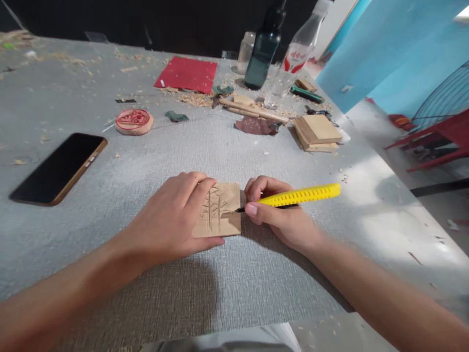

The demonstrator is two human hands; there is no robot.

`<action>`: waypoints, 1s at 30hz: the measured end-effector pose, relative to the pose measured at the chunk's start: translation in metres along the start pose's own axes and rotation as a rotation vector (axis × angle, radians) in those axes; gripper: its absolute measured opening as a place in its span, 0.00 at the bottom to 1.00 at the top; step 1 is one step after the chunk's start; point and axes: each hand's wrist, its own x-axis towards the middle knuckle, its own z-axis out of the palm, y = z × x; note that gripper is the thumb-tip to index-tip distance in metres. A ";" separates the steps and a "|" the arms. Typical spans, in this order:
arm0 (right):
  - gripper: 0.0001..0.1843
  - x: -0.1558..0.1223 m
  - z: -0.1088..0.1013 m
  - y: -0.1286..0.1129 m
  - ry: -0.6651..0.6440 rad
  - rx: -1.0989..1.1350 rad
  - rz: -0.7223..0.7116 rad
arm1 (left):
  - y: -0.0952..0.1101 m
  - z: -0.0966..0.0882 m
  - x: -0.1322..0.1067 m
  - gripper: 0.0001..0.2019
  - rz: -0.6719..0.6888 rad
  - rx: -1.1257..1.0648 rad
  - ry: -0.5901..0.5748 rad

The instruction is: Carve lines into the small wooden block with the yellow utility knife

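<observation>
right fingers point(256, 198): curled tight round the yellow knife point(300, 195), thumb flat along its underside; no gap shows between fingers and handle.
knife tip: dark blade end meets the right edge of the wood block point(219, 209), about mid-height; the blade itself is too small to tell its angle.
left fingers point(200, 188): closed down over the block's top-left corner, knuckles bent; thumb lies along the bottom edge, pressing it to the worktop point(256, 156).
left hand point(172, 220): covers about the left third of the block.
right hand point(282, 215): heel rests on the worktop just beside the block.
block position: flat on the grey textured mat, centre front, carved branching lines on its face.
risk 1: blade points toward the left fingers; a slip across the grain would likely run straight at them.
risk 2: block is pinned on one side only; a hard push may pivot or skate it.
risk 3: tip set near the edge; a chip could break out there.
surroundings: phone point(58, 168) well apart to the left; round red stamp point(134, 121), red sheet point(186, 74), stacked wood blanks point(318, 132), dark bottle point(264, 49) and shavings at the far side.
</observation>
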 end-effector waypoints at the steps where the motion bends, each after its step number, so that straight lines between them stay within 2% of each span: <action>1: 0.14 0.000 0.001 0.000 0.012 0.009 -0.005 | 0.000 0.000 0.000 0.47 -0.002 0.000 -0.003; 6: 0.14 -0.002 0.006 -0.001 0.037 0.076 -0.020 | 0.000 0.000 0.002 0.47 0.002 -0.005 -0.010; 9: 0.10 -0.004 0.007 -0.003 0.035 0.151 0.010 | 0.000 0.000 0.001 0.48 -0.004 0.006 -0.008; 12: 0.12 -0.004 0.010 -0.006 0.054 0.201 0.053 | 0.001 0.001 -0.001 0.48 -0.011 0.019 -0.001; 18: 0.14 -0.003 0.016 -0.005 0.113 0.190 0.098 | 0.002 0.001 -0.001 0.47 -0.021 0.018 0.001; 30: 0.12 -0.007 0.013 0.003 0.089 0.116 0.058 | 0.003 0.002 -0.003 0.48 -0.039 -0.012 0.019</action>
